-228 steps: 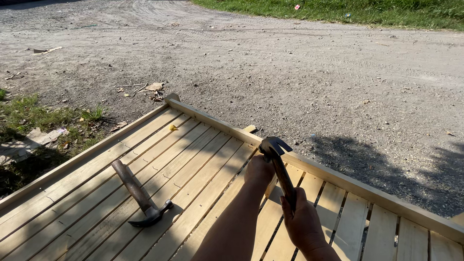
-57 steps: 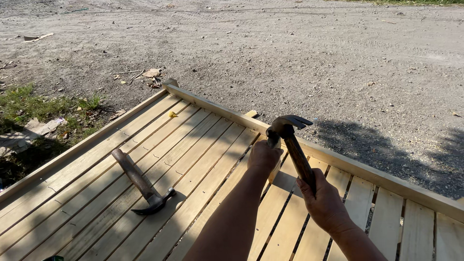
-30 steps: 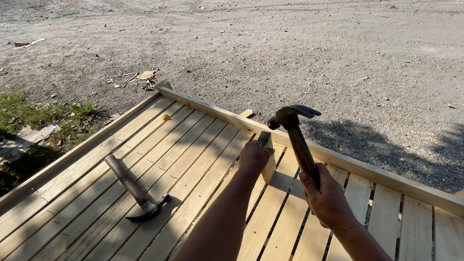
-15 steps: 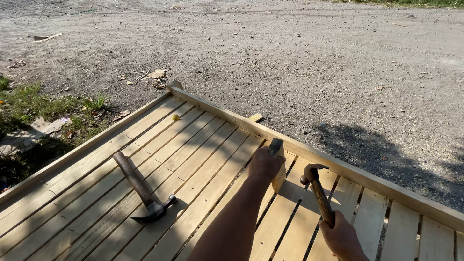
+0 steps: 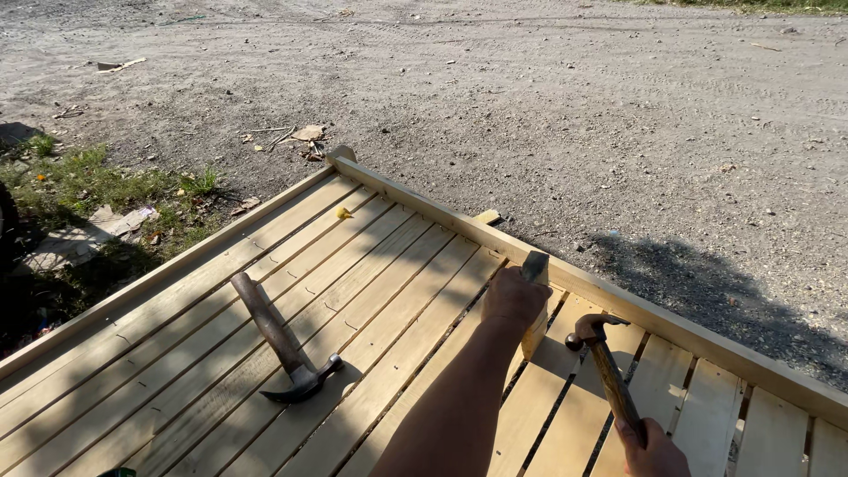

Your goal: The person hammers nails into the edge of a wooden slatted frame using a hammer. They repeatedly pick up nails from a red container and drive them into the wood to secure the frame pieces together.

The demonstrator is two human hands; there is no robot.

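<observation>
The left hand (image 5: pixel 515 296) is wrapped over the top of a short wooden block (image 5: pixel 535 300), fingers curled around it, holding it on end against the slatted wooden panel (image 5: pixel 371 291). The block stands nearly upright, its long axis running from the slats up toward the far frame rail (image 5: pixel 618 300), its upper end just beside that rail. The forearm runs down from the hand to the near edge of the view.

The right hand (image 5: pixel 652 449) sits at the near right, closed around the lower end of a hammer (image 5: pixel 605 371). This hammer's wooden handle runs from the hand up and a little to the left, so its long axis lies near-to-far along the slats. Its dark metal head is at the far end, just right of the block and close to it; whether it touches the wood cannot be told.

A second hammer (image 5: pixel 278 340) lies loose on the slats to the left, well apart from both hands. Its handle points far and left, its head near and right with the claw turned to the right.

Past the rail is gravel ground (image 5: pixel 574 115) with a shadow falling on it at right. A patch of grass (image 5: pixel 97 177) and litter lies at far left.
</observation>
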